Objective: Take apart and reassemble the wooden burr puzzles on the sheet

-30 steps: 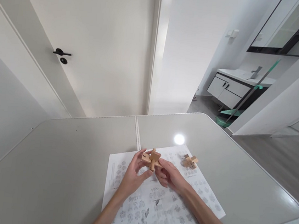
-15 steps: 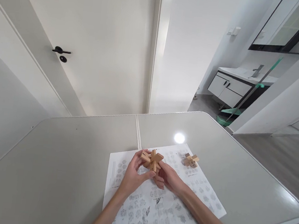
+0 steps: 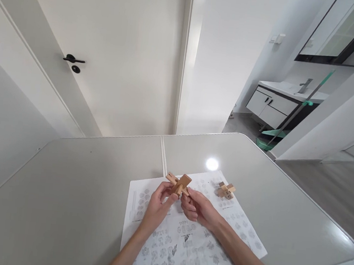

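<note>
Between my hands, above the paper sheet (image 3: 221,255), is a wooden burr puzzle (image 3: 185,180) made of crossed, notched sticks. My left hand (image 3: 158,202) grips it from the left, thumb on its near side and fingers behind. From the right, my right hand (image 3: 199,208) pinches the end of one stick, its other fingers curled. A dark mark shows on the upper left stick end. To the right, a second wooden burr puzzle (image 3: 227,190) rests on the sheet with a dark mark on one piece. Printed diagrams cover the sheet, and my hands hide part of it.
The grey table (image 3: 62,204) has a seam and a pale rim. Behind it stand a white door with a black handle (image 3: 73,59) and a wall. Far right are a sink cabinet (image 3: 271,104) and a green dustpan (image 3: 264,144) with a long handle.
The held puzzle has been turned and tilted, so a broad stick face now shows on top. My right hand's fingers have curled in and grip a stick end at the lower right.
</note>
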`<state>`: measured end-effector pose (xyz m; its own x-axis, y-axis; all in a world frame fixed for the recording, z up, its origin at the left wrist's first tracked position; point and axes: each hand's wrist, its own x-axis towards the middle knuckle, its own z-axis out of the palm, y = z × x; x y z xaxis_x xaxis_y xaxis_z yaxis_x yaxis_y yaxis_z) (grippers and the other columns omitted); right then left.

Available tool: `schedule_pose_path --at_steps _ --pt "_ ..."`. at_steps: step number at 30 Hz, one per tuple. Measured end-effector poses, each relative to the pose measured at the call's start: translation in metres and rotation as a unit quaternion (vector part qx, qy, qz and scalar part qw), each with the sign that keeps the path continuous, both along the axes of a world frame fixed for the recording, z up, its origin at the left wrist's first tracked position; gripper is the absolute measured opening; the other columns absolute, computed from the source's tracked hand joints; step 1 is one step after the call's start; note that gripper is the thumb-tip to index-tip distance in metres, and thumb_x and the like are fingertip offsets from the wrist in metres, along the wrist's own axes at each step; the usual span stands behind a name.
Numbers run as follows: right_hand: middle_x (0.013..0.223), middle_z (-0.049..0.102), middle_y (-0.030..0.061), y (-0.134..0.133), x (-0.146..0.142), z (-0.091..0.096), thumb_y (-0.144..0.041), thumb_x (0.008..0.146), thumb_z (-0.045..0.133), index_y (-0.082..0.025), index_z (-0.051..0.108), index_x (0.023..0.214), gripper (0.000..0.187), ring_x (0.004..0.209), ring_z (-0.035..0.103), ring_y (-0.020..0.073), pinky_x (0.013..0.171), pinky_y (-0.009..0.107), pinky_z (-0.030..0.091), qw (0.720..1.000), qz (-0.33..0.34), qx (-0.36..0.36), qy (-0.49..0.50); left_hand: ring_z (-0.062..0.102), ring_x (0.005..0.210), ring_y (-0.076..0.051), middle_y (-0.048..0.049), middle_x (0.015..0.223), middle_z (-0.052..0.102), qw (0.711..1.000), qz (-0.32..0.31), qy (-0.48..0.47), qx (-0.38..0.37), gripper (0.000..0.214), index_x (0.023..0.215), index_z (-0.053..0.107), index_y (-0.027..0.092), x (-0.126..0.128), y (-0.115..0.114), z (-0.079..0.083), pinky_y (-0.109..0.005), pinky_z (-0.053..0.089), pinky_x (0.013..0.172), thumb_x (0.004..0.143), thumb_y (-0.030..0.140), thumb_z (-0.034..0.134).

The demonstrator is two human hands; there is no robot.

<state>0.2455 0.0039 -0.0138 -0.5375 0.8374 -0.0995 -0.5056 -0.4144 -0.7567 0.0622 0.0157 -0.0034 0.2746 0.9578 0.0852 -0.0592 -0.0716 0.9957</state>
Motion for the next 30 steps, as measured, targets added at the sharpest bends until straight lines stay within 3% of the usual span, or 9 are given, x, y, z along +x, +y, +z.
schedule_pose_path --at_steps 4,7,13,20,25,30 --pt "0.059 0.032 -0.0084 0.001 -0.001 -0.003 -0.057 0.096 0.062 -0.019 0.05 0.075 0.045 0.046 0.024 0.0063 0.043 0.02 0.021 1.0 -0.016 -0.012 -0.004 0.063 0.078 -0.017 -0.0022 0.08 0.066 1.0 0.027 0.011 0.008 0.032 0.086 0.058 0.02 0.001 -0.003 -0.002 -0.03 0.05 0.077 0.093 0.051 0.065" --pt "0.059 0.032 -0.0083 0.002 0.0 -0.004 -0.056 0.097 0.062 -0.019 0.05 0.075 0.045 0.046 0.023 0.0064 0.043 0.021 0.019 1.0 -0.021 -0.016 0.002 0.061 0.07 -0.015 0.0005 0.073 0.063 0.999 0.033 0.003 0.01 0.031 0.083 0.055 0.021 0.002 -0.004 0.001 -0.028 0.048 0.072 0.096 0.048 0.062" --pt "0.059 0.033 -0.0079 0.001 -0.005 -0.003 -0.057 0.095 0.063 -0.019 0.049 0.074 0.045 0.045 0.023 0.0064 0.042 0.021 0.019 0.998 -0.053 -0.027 0.003 0.061 0.067 -0.015 -0.0013 0.075 0.068 0.999 0.052 0.0 0.007 0.033 0.084 0.058 0.02 -0.003 -0.002 0.005 -0.028 0.049 0.069 0.094 0.051 0.063" --pt "0.06 0.036 -0.0074 0.006 -0.002 -0.009 -0.051 0.095 0.066 -0.019 0.054 0.077 0.039 0.045 0.02 0.0065 0.041 0.02 0.023 0.99 -0.13 -0.034 0.031 0.071 0.074 -0.02 -0.0033 0.079 0.073 1.0 0.0 0.02 -0.003 0.03 0.083 0.064 0.02 -0.007 -0.003 0.008 -0.032 0.055 0.074 0.089 0.048 0.07" --pt "0.068 0.047 -0.0023 0.009 0.004 -0.004 -0.05 0.095 0.065 -0.019 0.059 0.082 0.034 0.049 0.029 0.0086 0.04 0.021 0.026 0.985 -0.168 -0.029 0.017 0.071 0.083 -0.021 -0.0033 0.082 0.074 0.985 0.132 0.103 0.033 0.031 0.087 0.064 0.021 -0.026 0.014 0.01 -0.031 0.051 0.08 0.094 0.051 0.061" --pt "0.066 0.049 0.0007 0.008 0.003 0.0 -0.049 0.095 0.063 -0.016 0.066 0.089 0.033 0.056 0.039 0.012 0.043 0.021 0.03 0.987 -0.158 -0.028 -0.011 0.066 0.073 -0.022 -0.0016 0.07 0.07 0.929 0.206 0.295 0.09 0.035 0.08 0.065 0.023 -0.053 0.035 -0.002 -0.031 0.045 0.071 0.096 0.052 0.056"
